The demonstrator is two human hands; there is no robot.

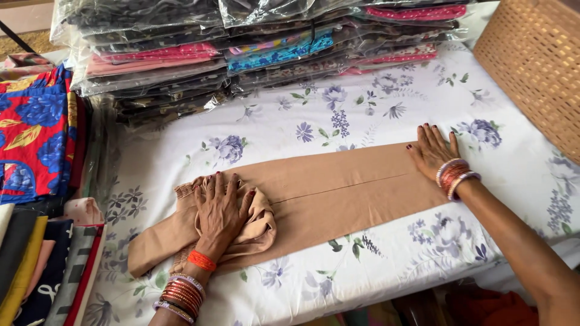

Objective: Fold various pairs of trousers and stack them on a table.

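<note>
A tan garment lies stretched across a white floral sheet on a table. My left hand presses flat on its bunched, gathered end at the left, fingers spread. Over at the garment's far right end, my right hand lies flat with the palm down on the cloth. Both wrists wear red and silver bangles. Neither hand grips anything.
Stacks of folded clothes in clear plastic bags line the back of the table. A woven basket stands at the back right. A red and blue floral cloth and folded fabrics sit at the left.
</note>
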